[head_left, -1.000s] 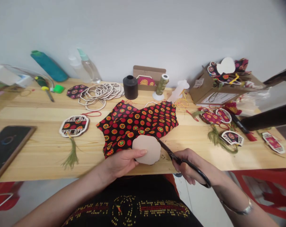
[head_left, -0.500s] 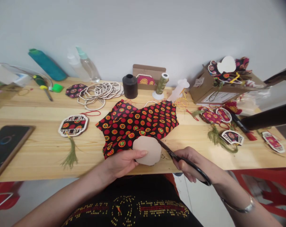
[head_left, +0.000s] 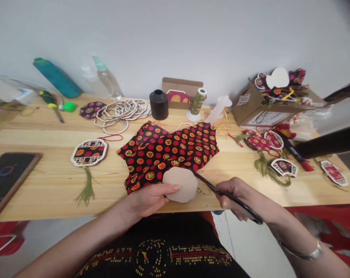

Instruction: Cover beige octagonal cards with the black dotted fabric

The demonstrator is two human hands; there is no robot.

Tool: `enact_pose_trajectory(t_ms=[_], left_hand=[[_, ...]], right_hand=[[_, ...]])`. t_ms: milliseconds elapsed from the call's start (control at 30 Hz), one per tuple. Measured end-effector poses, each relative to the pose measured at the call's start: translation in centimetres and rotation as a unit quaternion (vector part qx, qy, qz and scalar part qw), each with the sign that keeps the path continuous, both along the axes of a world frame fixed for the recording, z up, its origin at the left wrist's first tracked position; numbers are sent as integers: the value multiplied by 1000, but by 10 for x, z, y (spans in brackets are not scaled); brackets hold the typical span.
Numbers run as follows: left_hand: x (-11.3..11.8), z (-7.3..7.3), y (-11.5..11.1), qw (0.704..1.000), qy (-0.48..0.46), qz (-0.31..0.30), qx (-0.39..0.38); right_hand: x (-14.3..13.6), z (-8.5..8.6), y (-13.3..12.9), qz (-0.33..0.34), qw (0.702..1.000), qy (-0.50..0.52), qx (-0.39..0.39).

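My left hand pinches a pale, scallop-edged card piece, thumb on top, together with the edge of a black cloth printed with red dots and flowers. The cloth spreads over the table behind the card. In my right hand are black-handled scissors, fingers closed round the handles. Their tips reach the card's upper right edge, at the cloth. Small dark scraps lie just below the blades.
A tasselled ornament and a phone lie to the left. Behind stand a black thread cone, a green spool and stacked wooden frames. At right are a filled cardboard box and several ornaments.
My right hand has shifted slightly right and the scissors' handles have drawn closer together. The card and my left hand have stayed almost still.
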State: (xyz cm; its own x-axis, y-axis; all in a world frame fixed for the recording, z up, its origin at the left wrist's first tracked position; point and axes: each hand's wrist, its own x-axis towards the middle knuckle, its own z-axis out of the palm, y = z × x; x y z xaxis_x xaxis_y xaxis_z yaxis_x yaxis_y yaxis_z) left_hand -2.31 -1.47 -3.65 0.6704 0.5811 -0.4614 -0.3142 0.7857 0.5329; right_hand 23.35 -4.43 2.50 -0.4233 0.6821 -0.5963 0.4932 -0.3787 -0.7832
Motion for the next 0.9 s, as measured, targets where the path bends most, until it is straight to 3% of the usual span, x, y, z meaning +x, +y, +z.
enact_pose_trajectory(t_ms=[300, 433, 567, 900], left_hand=[[0, 0, 0, 1000, 6, -10, -5], [-1, 1, 0, 1000, 0, -14, -6], [-1, 3, 0, 1000, 2, -8, -3], [-1, 7, 1, 1000, -3, 1, -18]], right_hand=[[5, 4, 5, 5, 999, -37, -15], [4, 7, 8, 9, 1000, 3, -5], [6, 6, 10, 37, 998, 48, 8], [6, 11, 16, 96, 993, 8, 68]])
